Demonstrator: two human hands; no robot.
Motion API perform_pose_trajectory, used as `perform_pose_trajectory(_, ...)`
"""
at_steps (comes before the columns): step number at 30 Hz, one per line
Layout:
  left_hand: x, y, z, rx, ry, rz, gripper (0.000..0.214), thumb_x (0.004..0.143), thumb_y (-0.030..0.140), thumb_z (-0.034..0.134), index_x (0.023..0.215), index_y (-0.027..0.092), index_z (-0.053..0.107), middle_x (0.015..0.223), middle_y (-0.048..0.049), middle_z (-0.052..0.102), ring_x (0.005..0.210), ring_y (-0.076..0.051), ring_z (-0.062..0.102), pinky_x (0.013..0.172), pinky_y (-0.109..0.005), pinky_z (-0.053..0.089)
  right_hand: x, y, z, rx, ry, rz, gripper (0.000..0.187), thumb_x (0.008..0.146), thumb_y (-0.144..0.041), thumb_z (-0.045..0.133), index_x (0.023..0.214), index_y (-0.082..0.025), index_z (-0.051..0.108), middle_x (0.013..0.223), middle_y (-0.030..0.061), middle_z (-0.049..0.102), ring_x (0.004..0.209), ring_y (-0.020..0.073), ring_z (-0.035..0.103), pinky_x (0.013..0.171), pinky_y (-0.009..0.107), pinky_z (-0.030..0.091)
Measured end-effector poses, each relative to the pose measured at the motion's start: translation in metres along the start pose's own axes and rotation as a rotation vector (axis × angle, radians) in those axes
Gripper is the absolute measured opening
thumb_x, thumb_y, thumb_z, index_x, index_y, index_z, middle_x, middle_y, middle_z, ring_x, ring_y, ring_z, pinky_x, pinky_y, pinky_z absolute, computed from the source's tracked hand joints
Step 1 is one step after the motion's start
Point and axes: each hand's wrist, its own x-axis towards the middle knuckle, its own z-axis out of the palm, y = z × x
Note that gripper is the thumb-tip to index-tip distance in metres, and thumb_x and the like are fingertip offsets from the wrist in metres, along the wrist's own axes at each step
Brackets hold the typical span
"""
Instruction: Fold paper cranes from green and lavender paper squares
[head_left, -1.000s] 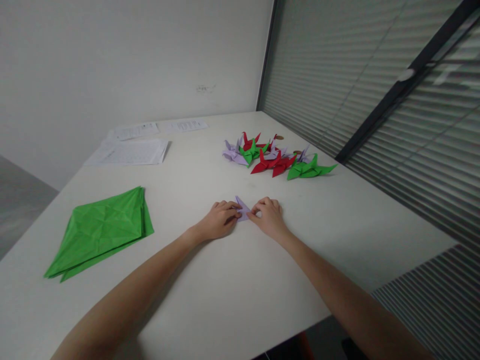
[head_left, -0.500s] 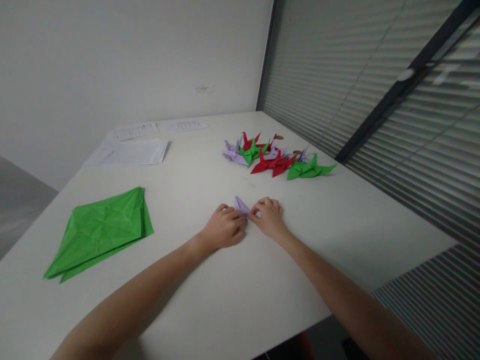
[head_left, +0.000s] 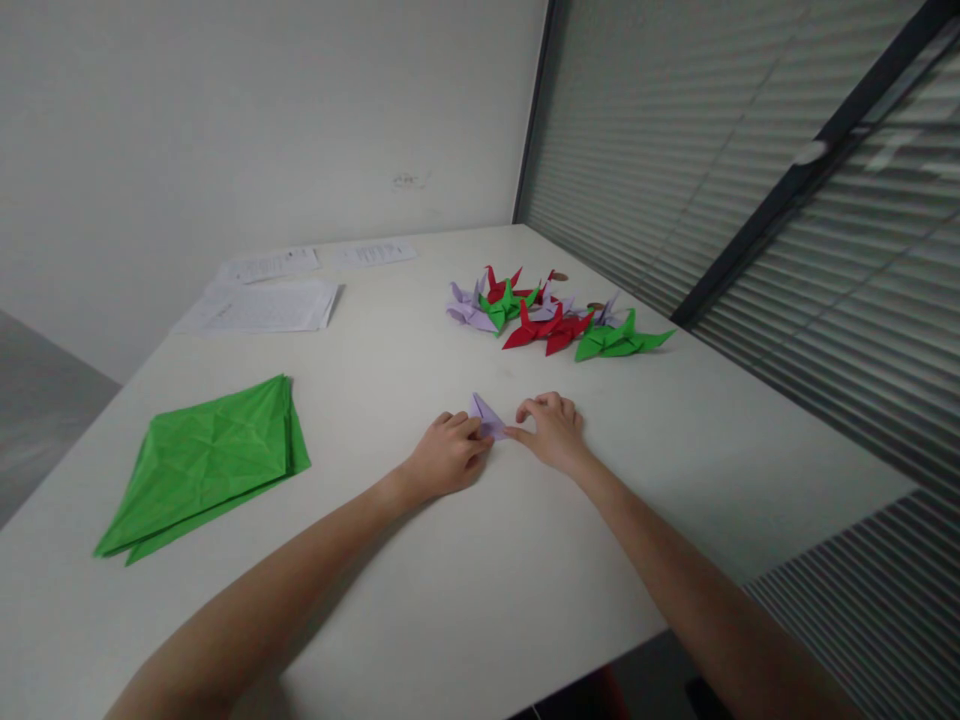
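"Paper, purple and folded to a small peak, lies on the bench between two bare hands."

"What are the hands doing?"

"The left hand is curled over the paper's lower left part. I cannot tell whether it pinches or only presses. The right hand has thumb and forefinger spread, the thumb tip at the paper's right corner."

"How is that best done?"

"It looks like creasing. I would keep the left fingers firm so the layers cannot slip, line up the edges, then run the thumb outward to the tip, pressing lightly enough not to tear it."

"What differs from half a second ago?"

"Then the right thumb and forefinger were closed at that corner; now they are parted, and that hand sits a little farther right. The left hand looks much the same. Green paper lies to the left, paper birds beyond."
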Motion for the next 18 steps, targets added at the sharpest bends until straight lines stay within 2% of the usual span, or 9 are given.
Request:
perform_pose_trajectory(5,0.0,-0.002,0.001,0.007,-0.004,0.001,0.023,0.088,0.022,0.051,0.104,0.022,0.067,0.092,-0.0071,0.059,0.086,-0.021,0.051,0.073,-0.035,0.037,0.005,0.009,-0.003,0.039,-0.012,-0.022,0.022,0.075,-0.048,0.071,0.087,-0.029,0.068,0.114,0.0073,0.054,0.11,0.0312,0.047,0.092,0.048,0.035)
perform_pose_trajectory(8,0.0,-0.003,0.0,0.005,-0.006,0.018,0.023,0.088,0.021,0.051,0.104,0.022,0.067,0.093,-0.0074,0.059,0.087,-0.022,0.051,0.074,-0.035,0.037,0.011,0.014,-0.008,0.122,0.008,-0.116,0.01,0.082,-0.035,0.066,0.086,-0.027,0.069,0.105,0.0058,0.061,0.105,0.027,0.052,0.092,0.044,0.036)
perform_pose_trajectory(10,0.0,-0.003,0.0,-0.004,-0.001,0.024,0.022,0.089,0.022,0.05,0.103,0.021,0.067,0.094,-0.0076,0.059,0.087,-0.022,0.051,0.074,-0.035,0.037,0.013,0.015,-0.011,0.201,0.04,-0.197,0.009,0.085,-0.03,0.061,0.086,-0.024,0.069,0.097,0.0048,0.065,0.097,0.0227,0.056,0.09,0.039,0.037)
perform_pose_trajectory(14,0.0,-0.005,0.0,-0.021,0.012,0.032,0.024,0.088,0.022,0.05,0.105,0.021,0.067,0.093,-0.0078,0.06,0.086,-0.021,0.052,0.075,-0.035,0.038,0.009,0.006,-0.008,0.211,0.037,-0.308,0.012,0.084,-0.035,0.065,0.084,-0.024,0.068,0.091,0.004,0.065,0.093,0.0218,0.055,0.086,0.036,0.037)
perform_pose_trajectory(16,0.0,-0.007,0.001,-0.047,0.026,0.056,0.024,0.087,0.021,0.051,0.103,0.021,0.068,0.091,-0.0073,0.06,0.085,-0.021,0.053,0.076,-0.035,0.04,0.005,0.002,-0.004,0.138,0.019,-0.289,0.013,0.083,-0.038,0.067,0.085,-0.026,0.068,0.094,0.0046,0.064,0.098,0.0246,0.052,0.087,0.039,0.036)
perform_pose_trajectory(18,-0.002,-0.011,0.003,-0.105,0.041,0.082,0.021,0.084,0.02,0.051,0.093,0.019,0.07,0.089,-0.0072,0.06,0.082,-0.019,0.054,0.077,-0.034,0.042,0.003,0.001,0.0,0.084,0.017,-0.241,0.015,0.081,-0.041,0.068,0.087,-0.028,0.068,0.098,0.0053,0.062,0.101,0.027,0.049,0.087,0.041,0.035)
